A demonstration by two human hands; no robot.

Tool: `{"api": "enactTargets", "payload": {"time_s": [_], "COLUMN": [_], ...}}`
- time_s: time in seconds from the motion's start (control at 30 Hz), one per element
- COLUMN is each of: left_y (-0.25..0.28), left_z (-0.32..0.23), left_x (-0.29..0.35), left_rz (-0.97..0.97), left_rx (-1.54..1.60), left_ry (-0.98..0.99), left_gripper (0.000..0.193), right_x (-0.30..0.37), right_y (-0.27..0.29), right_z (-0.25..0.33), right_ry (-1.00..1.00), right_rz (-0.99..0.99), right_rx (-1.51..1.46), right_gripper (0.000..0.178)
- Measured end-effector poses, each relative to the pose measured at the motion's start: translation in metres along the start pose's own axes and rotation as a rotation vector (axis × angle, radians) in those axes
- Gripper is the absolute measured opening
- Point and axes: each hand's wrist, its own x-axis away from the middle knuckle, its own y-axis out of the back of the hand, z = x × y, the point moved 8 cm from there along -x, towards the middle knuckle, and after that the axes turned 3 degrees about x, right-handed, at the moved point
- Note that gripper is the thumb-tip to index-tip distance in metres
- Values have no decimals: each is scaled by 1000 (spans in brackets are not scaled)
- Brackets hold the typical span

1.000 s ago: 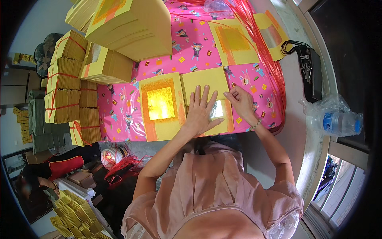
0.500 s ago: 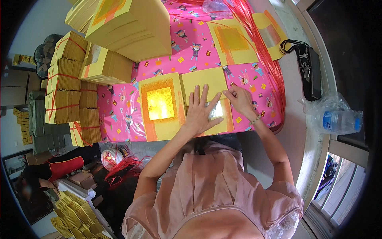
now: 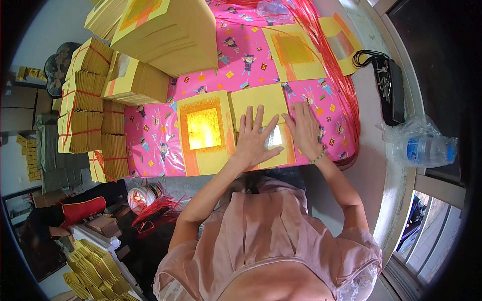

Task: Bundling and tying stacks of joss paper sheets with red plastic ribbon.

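Observation:
My left hand (image 3: 254, 138) lies flat with its fingers spread on a yellow paper sheet that has a silver square (image 3: 274, 137). The top of that sheet looks folded down, showing a plain yellow flap (image 3: 258, 104) above my fingers. At the sheet's right edge rests my right hand (image 3: 304, 129), fingers stretched out over the pink tablecloth and thumb touching the paper. A yellow sheet with a gold square (image 3: 204, 130) and an orange border lies just left of my left hand. Neither hand grips anything that I can see.
Tall stacks of yellow paper (image 3: 168, 37) stand at the back left, beside red-tied bundles (image 3: 83, 110). More sheets (image 3: 294, 52) lie at the back right under red plastic strings (image 3: 334, 57). On the right ledge are a black case with keys (image 3: 389, 90) and a plastic bottle (image 3: 427, 152).
The fingers of my right hand have opened out from a curled pinch and now lie extended at the sheet's edge. My left hand has stayed almost in place.

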Motion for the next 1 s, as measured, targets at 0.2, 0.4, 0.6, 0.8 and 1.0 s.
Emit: {"api": "enactTargets", "payload": {"time_s": [0.2,0.4,0.6,0.8,1.0], "left_y": [-2,1,2,-3,-4], "left_z": [0,-6,-6,-3,-4], "left_x": [0,5,27,27,26], "left_rz": [11,28,1,41,34], "left_rx": [5,-42,-147,-159,-143], "left_ry": [-15,-2,105,131,114], "left_gripper": [92,102,111,111,113], "right_x": [42,49,49,51,50], "right_y": [-17,-24,-18,-16,-28], "right_z": [27,15,21,29,32], "right_ry": [423,378,415,422,497], "right_rz": [31,208,168,119,198], "right_rx": [210,157,241,300,337], "right_gripper": [60,70,64,63,62]}}
